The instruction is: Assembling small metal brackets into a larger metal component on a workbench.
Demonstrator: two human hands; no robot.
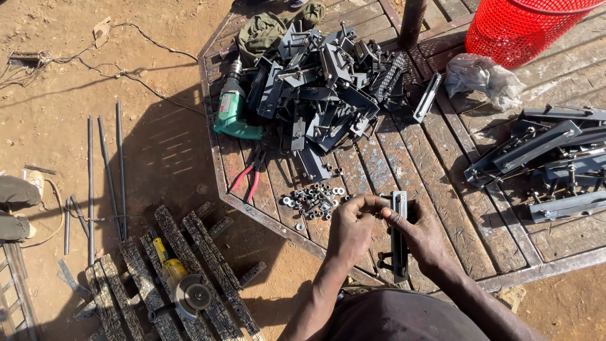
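Note:
My right hand (424, 235) grips a long dark metal bracket (399, 208) standing on edge on the wooden table (442, 170), with bolts sticking out of its lower end. My left hand (351, 228) is beside it, fingertips pinched near the bracket's upper part; whether a small nut sits between them is too small to tell. A scatter of silver nuts and washers (315, 199) lies just left of my left hand.
A heap of dark brackets (328, 82) fills the table's back, with a green drill (231, 110) and red-handled pliers (249, 177) at its left. More brackets (549, 158) lie right. A red basket (530, 28) stands behind. An angle grinder (183, 287) and metal rods (104, 170) are on the ground.

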